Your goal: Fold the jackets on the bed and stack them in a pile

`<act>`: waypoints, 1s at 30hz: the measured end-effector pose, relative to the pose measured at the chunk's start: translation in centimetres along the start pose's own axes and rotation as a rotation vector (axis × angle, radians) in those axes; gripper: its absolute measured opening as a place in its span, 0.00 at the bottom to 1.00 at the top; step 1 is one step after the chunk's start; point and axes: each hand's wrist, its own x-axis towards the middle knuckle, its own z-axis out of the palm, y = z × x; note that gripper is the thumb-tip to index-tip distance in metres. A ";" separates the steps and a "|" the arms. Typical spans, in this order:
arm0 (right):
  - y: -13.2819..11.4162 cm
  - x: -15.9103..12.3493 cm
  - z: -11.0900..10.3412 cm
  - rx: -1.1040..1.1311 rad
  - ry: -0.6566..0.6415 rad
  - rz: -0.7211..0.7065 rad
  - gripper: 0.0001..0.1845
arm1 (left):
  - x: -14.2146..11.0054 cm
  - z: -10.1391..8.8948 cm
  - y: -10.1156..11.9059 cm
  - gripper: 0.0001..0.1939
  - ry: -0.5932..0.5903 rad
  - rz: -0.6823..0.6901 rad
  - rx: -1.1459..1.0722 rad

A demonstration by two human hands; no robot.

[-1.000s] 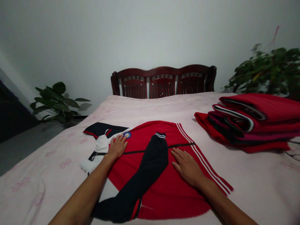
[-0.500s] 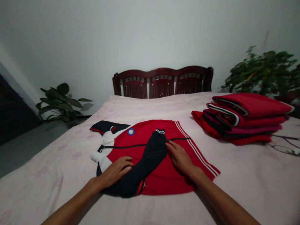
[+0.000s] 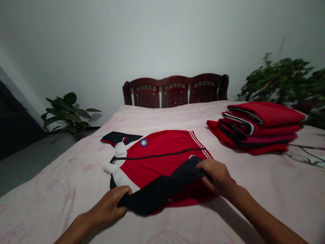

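Note:
A red jacket (image 3: pixel 162 144) with a white collar, a black zip and a round blue badge lies spread on the bed, its collar to the left and striped hem to the right. Its near dark navy sleeve (image 3: pixel 162 188) is raised off the body, stretched between my two hands. My left hand (image 3: pixel 114 203) is closed round the sleeve's shoulder end. Toward the cuff end, my right hand (image 3: pixel 215 176) grips the same sleeve, hiding part of the striped hem. The far navy sleeve (image 3: pixel 119 138) rests on the sheet at the upper left.
A stack of folded red clothes (image 3: pixel 261 128) sits on the bed at the right, with a pair of eyeglasses (image 3: pixel 304 156) beside it. The pink flowered sheet (image 3: pixel 63 189) covers the bed. Behind stands a dark wooden headboard (image 3: pixel 175 89), with potted plants (image 3: pixel 66 113) at both sides.
Both hands have gone from resting on the jacket to gripping the near sleeve. The sleeve has lifted and swung toward me, with its cuff end shifted right.

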 end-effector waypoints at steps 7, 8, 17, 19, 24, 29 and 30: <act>-1.2 -8.3 -2.2 0.099 -0.494 0.134 0.37 | -1.1 0.3 -1.2 0.30 0.072 0.200 0.182; -1.0 -8.8 -2.0 0.074 -0.496 0.201 0.40 | -1.2 0.2 -1.5 0.28 0.092 0.192 0.186; 0.3 -5.7 -1.1 -0.116 -0.470 0.338 0.09 | -1.8 0.5 -3.9 0.10 0.315 0.045 0.008; 1.4 -3.6 -2.0 -0.122 -0.445 0.319 0.07 | -1.2 -0.4 -4.0 0.13 0.309 -0.030 -0.072; 6.8 3.6 -2.3 -0.188 -0.513 0.443 0.10 | 3.6 -4.2 -4.7 0.19 0.498 -0.133 -0.110; 11.2 6.0 3.5 -0.232 -0.663 0.532 0.15 | 10.0 -4.9 -6.7 0.19 0.420 -0.283 0.200; 11.5 5.6 4.8 -0.238 -0.680 0.539 0.17 | 10.8 -4.4 -7.1 0.18 0.368 -0.325 0.278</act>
